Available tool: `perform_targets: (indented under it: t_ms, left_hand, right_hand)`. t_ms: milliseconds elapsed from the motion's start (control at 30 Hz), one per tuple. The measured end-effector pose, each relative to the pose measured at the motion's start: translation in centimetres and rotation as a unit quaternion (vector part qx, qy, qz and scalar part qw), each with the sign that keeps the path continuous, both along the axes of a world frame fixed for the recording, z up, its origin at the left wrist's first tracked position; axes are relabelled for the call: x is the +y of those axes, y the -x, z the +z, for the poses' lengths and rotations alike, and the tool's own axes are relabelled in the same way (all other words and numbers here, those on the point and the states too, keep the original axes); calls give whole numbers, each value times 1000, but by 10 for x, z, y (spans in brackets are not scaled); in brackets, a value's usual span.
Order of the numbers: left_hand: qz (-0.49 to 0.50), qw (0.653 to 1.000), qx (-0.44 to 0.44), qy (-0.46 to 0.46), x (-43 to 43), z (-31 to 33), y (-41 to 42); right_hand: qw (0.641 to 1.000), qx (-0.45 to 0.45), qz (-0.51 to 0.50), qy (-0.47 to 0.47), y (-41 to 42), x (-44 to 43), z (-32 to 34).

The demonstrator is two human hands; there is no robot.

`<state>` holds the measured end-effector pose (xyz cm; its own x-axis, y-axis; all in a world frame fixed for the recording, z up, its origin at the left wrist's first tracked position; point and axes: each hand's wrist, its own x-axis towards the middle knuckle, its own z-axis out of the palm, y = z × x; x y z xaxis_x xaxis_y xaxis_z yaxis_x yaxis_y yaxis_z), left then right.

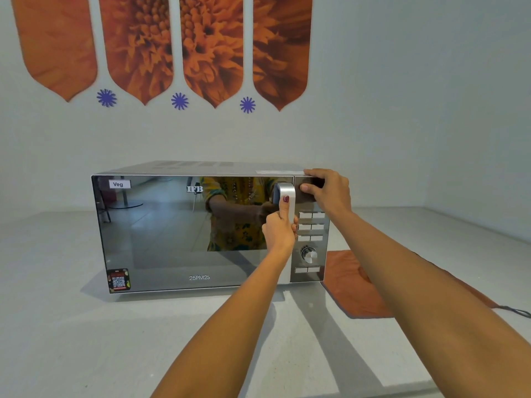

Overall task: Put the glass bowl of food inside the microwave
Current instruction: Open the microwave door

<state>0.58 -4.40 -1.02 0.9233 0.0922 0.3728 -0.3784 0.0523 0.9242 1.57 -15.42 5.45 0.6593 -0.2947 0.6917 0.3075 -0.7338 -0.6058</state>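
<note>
A silver microwave (172,234) with a mirrored door stands on the pale counter, its door shut. My left hand (280,228) is wrapped around the vertical silver door handle (288,196), thumb up along it. My right hand (327,189) rests on the top right corner of the microwave, fingers curled over the dark display panel. No glass bowl of food is in view.
An orange cloth (353,285) lies on the counter just right of the microwave, partly under my right arm, with a dark cord (514,311) beyond it. A control panel with buttons and a dial (309,254) sits right of the door. A wall stands close behind.
</note>
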Motion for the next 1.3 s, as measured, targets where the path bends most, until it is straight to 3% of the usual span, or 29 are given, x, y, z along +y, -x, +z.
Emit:
perform_targets:
  t_ms: [300, 500, 733, 833, 933, 1100, 1300]
  left_hand:
    - [42, 999, -31, -9, 3, -5, 27]
    - [-22, 998, -57, 12, 25, -6, 71]
    - [-31, 998, -57, 13, 41, -9, 95]
    - [-21, 997, -65, 20, 44, -9, 103]
    - [-18, 998, -64, 23, 49, -10, 115]
    - [-18, 997, -61, 35, 61, -12, 135]
    - [-21, 998, -50, 40, 86, -13, 163]
  right_hand:
    - [1000, 4, 0, -12, -1, 1, 1]
    - [999, 22, -14, -24, 7, 8, 4]
    - [997, 45, -58, 9, 19, 20, 5]
    - [998, 14, -64, 6, 35, 29, -1]
    - [997, -46, -27, -51, 63, 40, -13]
    - [973, -100, 122, -169, 113, 60, -30]
    - [939, -140, 245, -198, 156, 92, -33]
